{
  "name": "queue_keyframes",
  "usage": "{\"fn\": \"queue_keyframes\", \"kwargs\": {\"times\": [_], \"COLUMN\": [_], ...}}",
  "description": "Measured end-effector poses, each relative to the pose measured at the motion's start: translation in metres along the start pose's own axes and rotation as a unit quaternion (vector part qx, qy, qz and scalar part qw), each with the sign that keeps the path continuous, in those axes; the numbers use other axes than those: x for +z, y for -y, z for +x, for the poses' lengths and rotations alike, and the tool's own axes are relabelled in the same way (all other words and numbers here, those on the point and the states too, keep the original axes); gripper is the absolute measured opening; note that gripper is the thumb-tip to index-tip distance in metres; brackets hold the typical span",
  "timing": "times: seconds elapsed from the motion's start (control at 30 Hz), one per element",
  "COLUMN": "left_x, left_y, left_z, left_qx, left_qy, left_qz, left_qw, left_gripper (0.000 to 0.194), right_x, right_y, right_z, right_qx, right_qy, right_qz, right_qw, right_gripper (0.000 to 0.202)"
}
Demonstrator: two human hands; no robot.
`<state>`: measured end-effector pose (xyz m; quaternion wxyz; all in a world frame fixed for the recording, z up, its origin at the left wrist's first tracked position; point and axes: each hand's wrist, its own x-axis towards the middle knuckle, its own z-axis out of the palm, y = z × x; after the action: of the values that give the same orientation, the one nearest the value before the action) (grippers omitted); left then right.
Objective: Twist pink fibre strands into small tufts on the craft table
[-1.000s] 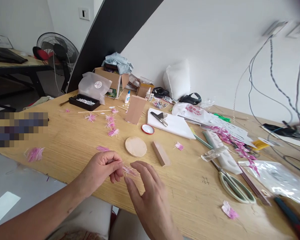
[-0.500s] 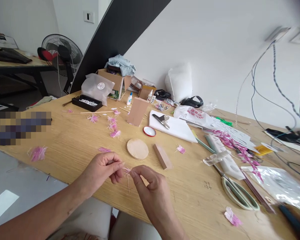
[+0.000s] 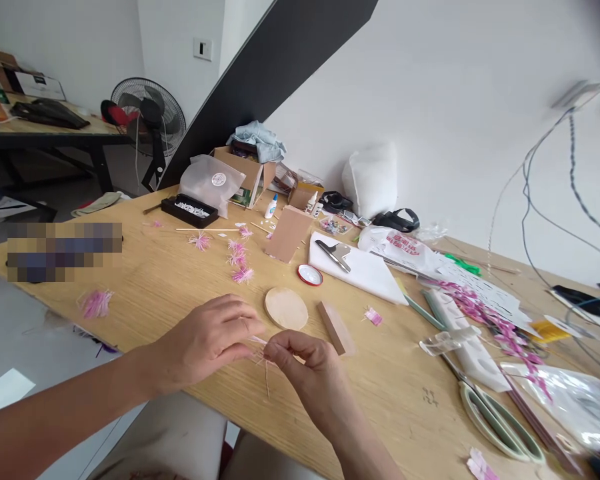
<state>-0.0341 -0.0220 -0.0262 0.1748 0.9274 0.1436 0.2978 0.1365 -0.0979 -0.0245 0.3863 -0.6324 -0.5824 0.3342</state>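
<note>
Over the table's front edge, my right hand [image 3: 313,377] pinches a small pink-and-white thread tuft [image 3: 262,360] between thumb and fingertips. A thin pale strand hangs down from the tuft. My left hand [image 3: 207,340] is close by on the left, thumb and fingers apart at the tuft's loose ends; its far fingers are partly hidden. Just beyond the hands lie a round wooden disc [image 3: 286,309] and a wooden block [image 3: 331,327]. Several fluffy pink tufts [image 3: 237,252] lie further back, and a larger pink bundle [image 3: 97,303] is at the left.
Green-handled scissors [image 3: 500,420] and a clear plastic bag [image 3: 575,407] lie at the right. A clipboard clip [image 3: 333,255] rests on white sheets [image 3: 365,273]. Behind stand a glue bottle [image 3: 271,207], a black tray [image 3: 189,212] and a cardboard box [image 3: 245,170]. A red-rimmed lid [image 3: 310,275] is mid-table.
My left hand has gone from a pinch at the tuft to spread fingers. My right hand keeps its pinch. The whole view has shifted, so things appear further right and slightly lower.
</note>
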Motion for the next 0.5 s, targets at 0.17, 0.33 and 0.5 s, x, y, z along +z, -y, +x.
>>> {"fn": "queue_keyframes", "kwargs": {"times": [0.17,0.33,0.5], "left_x": [0.006,0.005,0.005], "left_y": [0.005,0.007,0.014], "left_z": [0.004,0.005,0.004], "left_qx": [0.015,0.012,-0.011], "left_qy": [-0.004,-0.042,-0.060], "left_qz": [0.054,0.044,0.008], "left_qw": [0.998,0.998,0.998], "left_gripper": [0.013,0.023,0.022], "right_x": [0.001,0.003,0.003], "right_y": [0.002,0.004,0.001], "right_z": [0.006,0.010,0.015], "right_qx": [0.018,0.032,0.016], "right_qy": [0.014,0.031,0.025], "right_qz": [0.023,0.033,0.013], "right_qw": [0.999,0.998,0.999], "right_gripper": [0.021,0.021,0.019]}}
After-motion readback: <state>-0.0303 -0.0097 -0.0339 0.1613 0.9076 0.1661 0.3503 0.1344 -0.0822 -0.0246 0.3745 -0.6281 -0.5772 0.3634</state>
